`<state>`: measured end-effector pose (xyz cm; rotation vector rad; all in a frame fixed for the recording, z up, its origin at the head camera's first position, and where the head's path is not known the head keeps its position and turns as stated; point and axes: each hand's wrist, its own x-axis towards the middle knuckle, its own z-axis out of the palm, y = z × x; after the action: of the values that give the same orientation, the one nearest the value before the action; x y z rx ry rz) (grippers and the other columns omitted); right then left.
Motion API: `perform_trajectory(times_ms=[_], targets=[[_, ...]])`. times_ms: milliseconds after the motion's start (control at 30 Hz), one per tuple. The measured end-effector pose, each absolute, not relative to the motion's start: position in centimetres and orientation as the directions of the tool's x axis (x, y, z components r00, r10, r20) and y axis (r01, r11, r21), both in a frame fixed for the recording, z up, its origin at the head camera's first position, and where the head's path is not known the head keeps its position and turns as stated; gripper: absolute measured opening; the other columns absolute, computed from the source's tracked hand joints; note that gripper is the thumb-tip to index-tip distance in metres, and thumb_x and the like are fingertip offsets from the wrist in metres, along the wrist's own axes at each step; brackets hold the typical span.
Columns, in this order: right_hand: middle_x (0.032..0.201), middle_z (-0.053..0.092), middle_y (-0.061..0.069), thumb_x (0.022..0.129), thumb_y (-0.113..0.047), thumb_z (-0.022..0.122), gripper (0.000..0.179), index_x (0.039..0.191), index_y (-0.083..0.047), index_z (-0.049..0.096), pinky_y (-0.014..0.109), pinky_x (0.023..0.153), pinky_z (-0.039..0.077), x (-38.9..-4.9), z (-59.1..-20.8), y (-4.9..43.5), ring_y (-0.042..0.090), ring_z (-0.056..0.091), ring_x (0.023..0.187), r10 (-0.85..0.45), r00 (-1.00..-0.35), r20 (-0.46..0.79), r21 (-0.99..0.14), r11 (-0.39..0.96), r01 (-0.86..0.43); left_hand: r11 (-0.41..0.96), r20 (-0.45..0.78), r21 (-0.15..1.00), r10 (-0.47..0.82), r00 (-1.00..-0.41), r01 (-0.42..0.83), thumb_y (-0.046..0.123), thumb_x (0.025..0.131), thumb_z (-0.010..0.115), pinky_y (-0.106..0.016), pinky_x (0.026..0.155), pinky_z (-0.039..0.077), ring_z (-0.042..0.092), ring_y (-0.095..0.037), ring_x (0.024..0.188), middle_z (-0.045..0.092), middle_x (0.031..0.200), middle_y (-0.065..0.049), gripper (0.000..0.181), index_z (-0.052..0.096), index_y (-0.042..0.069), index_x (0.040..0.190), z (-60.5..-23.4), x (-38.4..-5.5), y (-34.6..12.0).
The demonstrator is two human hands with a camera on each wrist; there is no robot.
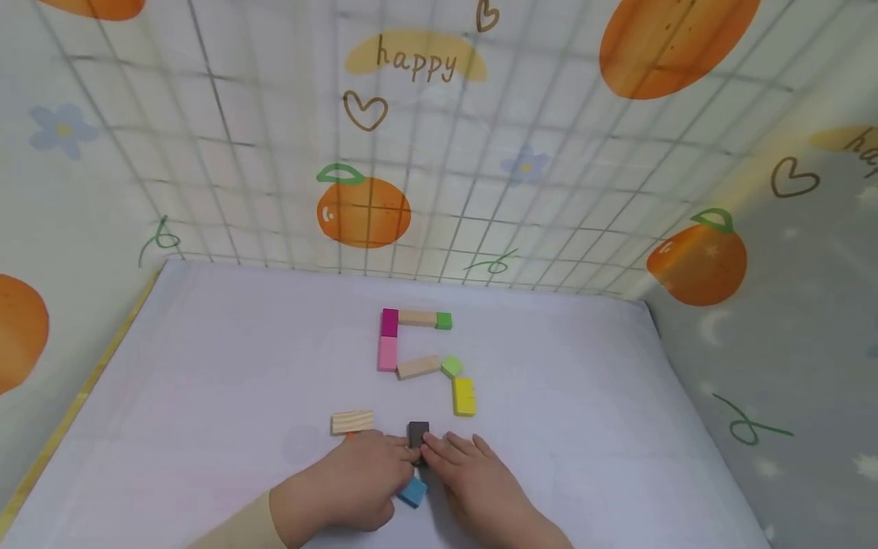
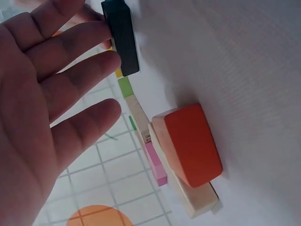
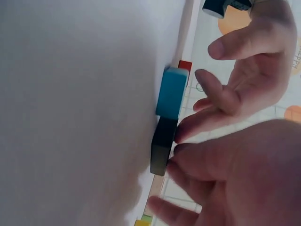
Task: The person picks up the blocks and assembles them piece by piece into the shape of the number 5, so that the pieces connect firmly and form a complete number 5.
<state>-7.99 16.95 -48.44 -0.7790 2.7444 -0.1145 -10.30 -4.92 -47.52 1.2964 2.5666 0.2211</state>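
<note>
A black block lies flat on the white table surface between the two hands. From its left side my left hand reaches in, fingers fairly straight and fingertips at the block. On the other side, my right hand touches the block with its extended fingertips. A blue block sits at the near end of the black one, partly behind the left hand in the head view. An orange-red block lies beside a plain wooden block, mostly hidden by the left hand in the head view.
Farther up the table, a bent line of blocks runs from a dark green cube through a magenta block, a pink block and a light green cube to a yellow block. Printed cloth walls enclose the table.
</note>
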Motion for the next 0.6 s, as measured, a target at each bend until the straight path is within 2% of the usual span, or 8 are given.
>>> perform_trajectory(times_ms=[67, 133, 267, 400, 500, 600], targets=[[0.157, 0.045, -0.012, 0.102, -0.023, 0.059, 0.048, 0.149, -0.025, 0.051, 0.062, 0.112, 0.038, -7.8, -48.4, 16.8, 0.025, 0.048, 0.143, -0.511, -0.821, -0.254, -0.128, 0.859, -0.495, 0.595, -0.167, 0.262, 0.803, -0.572, 0.760, 0.029, 0.077, 0.079, -0.038, 0.103, 0.050, 0.055, -0.010, 0.133, 0.063, 0.138, 0.009, 0.016, 0.071, 0.030, 0.090, -47.5, -10.2, -4.9], [0.158, 0.044, -0.012, 0.101, -0.022, 0.059, 0.049, 0.149, -0.024, 0.051, 0.063, 0.112, 0.038, -7.6, -48.4, 16.7, 0.025, 0.047, 0.143, -0.502, -0.825, -0.259, -0.106, 0.864, -0.492, 0.597, -0.177, 0.281, 0.802, -0.570, 0.752, 0.030, 0.075, 0.079, -0.040, 0.103, 0.050, 0.054, -0.009, 0.134, 0.062, 0.140, 0.008, 0.021, 0.071, 0.030, 0.094, -47.5, -10.1, -5.0], [0.158, 0.044, -0.010, 0.100, -0.022, 0.061, 0.050, 0.149, -0.022, 0.052, 0.063, 0.112, 0.038, -7.4, -48.5, 16.4, 0.025, 0.048, 0.142, -0.500, -0.831, -0.244, -0.046, 0.862, -0.505, 0.600, -0.213, 0.320, 0.800, -0.561, 0.733, 0.033, 0.076, 0.079, -0.045, 0.109, 0.047, 0.051, -0.011, 0.138, 0.058, 0.145, 0.007, 0.042, 0.070, 0.026, 0.116, -47.2, -9.9, -5.0], [0.155, 0.049, -0.005, 0.097, -0.023, 0.065, 0.050, 0.146, -0.017, 0.055, 0.060, 0.112, 0.040, -6.9, -48.8, 16.1, 0.024, 0.052, 0.138, -0.503, -0.844, -0.187, 0.046, 0.854, -0.519, 0.618, -0.259, 0.321, 0.786, -0.561, 0.717, 0.035, 0.079, 0.080, -0.049, 0.116, 0.039, 0.045, -0.014, 0.144, 0.052, 0.151, 0.007, 0.063, 0.061, 0.023, 0.138, -47.1, -10.0, -5.0], [0.152, 0.053, -0.001, 0.096, -0.024, 0.066, 0.048, 0.143, -0.014, 0.058, 0.058, 0.112, 0.041, -6.4, -48.8, 15.9, 0.023, 0.054, 0.134, -0.500, -0.852, -0.154, 0.106, 0.849, -0.518, 0.640, -0.280, 0.287, 0.768, -0.577, 0.713, 0.038, 0.079, 0.079, -0.050, 0.118, 0.036, 0.041, -0.016, 0.147, 0.048, 0.155, 0.007, 0.072, 0.054, 0.025, 0.146, -47.3, -10.1, -4.9], [0.148, 0.056, 0.000, 0.097, -0.023, 0.066, 0.048, 0.143, -0.012, 0.058, 0.056, 0.111, 0.042, -6.2, -48.4, 15.9, 0.021, 0.056, 0.130, -0.509, -0.849, -0.143, 0.118, 0.843, -0.525, 0.653, -0.283, 0.253, 0.756, -0.591, 0.714, 0.039, 0.079, 0.078, -0.051, 0.119, 0.035, 0.040, -0.017, 0.148, 0.046, 0.156, 0.008, 0.074, 0.053, 0.025, 0.147, -47.6, -10.1, -4.8]])
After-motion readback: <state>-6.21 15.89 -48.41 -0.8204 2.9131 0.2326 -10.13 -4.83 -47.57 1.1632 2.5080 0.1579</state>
